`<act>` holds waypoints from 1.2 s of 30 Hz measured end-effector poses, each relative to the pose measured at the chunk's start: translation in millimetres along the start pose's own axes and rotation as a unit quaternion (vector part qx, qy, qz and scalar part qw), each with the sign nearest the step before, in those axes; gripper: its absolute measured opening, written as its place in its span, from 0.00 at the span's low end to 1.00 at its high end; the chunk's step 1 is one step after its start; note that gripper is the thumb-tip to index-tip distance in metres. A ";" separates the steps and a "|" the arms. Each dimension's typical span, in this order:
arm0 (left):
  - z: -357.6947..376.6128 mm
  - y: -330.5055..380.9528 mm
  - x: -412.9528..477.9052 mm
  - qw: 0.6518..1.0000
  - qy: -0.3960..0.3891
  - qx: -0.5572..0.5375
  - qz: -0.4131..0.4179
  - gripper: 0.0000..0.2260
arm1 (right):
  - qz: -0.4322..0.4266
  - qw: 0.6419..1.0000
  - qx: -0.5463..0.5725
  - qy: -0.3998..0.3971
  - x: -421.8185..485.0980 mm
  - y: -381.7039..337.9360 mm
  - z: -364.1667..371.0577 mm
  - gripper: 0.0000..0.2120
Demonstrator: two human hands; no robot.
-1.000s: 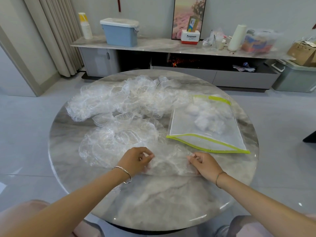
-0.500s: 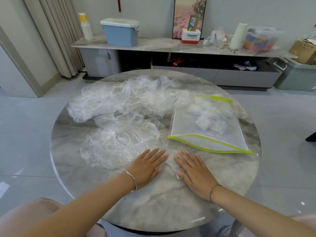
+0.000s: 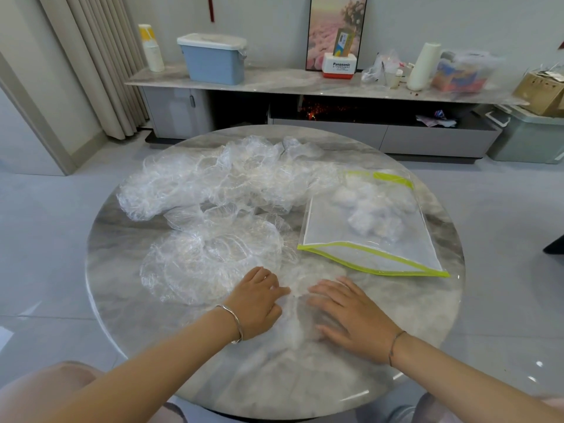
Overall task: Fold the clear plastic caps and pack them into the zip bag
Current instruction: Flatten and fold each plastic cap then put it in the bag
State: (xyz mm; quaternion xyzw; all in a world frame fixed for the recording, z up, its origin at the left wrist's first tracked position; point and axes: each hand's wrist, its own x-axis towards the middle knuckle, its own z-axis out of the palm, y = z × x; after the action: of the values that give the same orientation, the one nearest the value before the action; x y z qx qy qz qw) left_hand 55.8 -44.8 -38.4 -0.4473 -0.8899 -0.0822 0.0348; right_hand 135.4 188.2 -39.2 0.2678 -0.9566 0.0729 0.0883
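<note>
Pressing a clear cap [image 3: 294, 314] against the table [image 3: 274, 380] near you, your left hand [image 3: 259, 303] and right hand [image 3: 351, 319] lay flat, fingers straight. Heaped loose caps [image 3: 213, 206] crowded the far left; the zip bag [image 3: 366, 239] sat just right, partly filled. Bare marble ran along the near edge.

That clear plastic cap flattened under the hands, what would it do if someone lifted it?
Probably floppy: the cap lies pressed nearly flat under the left hand and right hand. Likely very light, since the pile of caps looks thin and see-through. It may puff back up once released, as the loose ones sit crinkled and bunched.
</note>
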 end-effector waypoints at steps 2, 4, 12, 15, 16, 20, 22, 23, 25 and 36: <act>-6.8 0.9 -0.1 0.999 -0.036 -0.017 -0.013 0.27 | -0.050 0.998 -0.035 0.007 -0.6 -2.6 6.0 0.19; -10.9 1.5 0.9 0.995 -0.078 -0.039 -0.043 0.25 | -0.077 0.996 -0.047 0.030 0.2 -2.8 13.1 0.18; -16.4 -1.1 1.2 0.990 -0.129 -0.043 -0.043 0.30 | 0.013 0.997 0.073 0.034 10.7 -5.0 13.7 0.13; -19.7 -5.9 -0.6 0.986 -0.133 -0.089 -0.056 0.27 | 0.188 0.928 0.321 0.014 10.3 -11.2 4.1 0.08; -19.8 -7.7 -1.4 0.985 -0.132 -0.091 -0.056 0.27 | 0.235 0.884 0.404 0.017 11.8 -13.6 -0.3 0.07; -17.7 -8.1 1.8 0.988 -0.119 -0.064 -0.069 0.20 | 0.355 0.763 0.539 0.028 21.8 -15.3 -9.4 0.10; -17.7 -3.3 4.7 0.983 -0.110 -0.099 -0.111 0.23 | 0.401 0.723 0.562 0.028 22.2 -14.3 -9.8 0.10; -18.2 -1.0 5.5 0.977 -0.102 -0.131 -0.135 0.23 | 0.418 0.713 0.562 0.036 21.5 -13.3 -9.4 0.08; -19.0 3.2 7.3 0.964 -0.090 -0.184 -0.169 0.18 | 0.433 0.726 0.529 0.068 18.6 -12.5 -7.9 0.05; -9.4 4.7 10.8 0.983 0.048 -0.040 -0.171 0.11 | -0.010 0.998 -0.063 0.015 2.6 -5.6 15.8 0.19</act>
State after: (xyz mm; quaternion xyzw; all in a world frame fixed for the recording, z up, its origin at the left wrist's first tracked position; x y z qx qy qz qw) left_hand 53.1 -35.1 -27.1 -0.2850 -0.9466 -0.1441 0.0451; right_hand 134.1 179.3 -53.5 0.2705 -0.9551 0.0158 0.1203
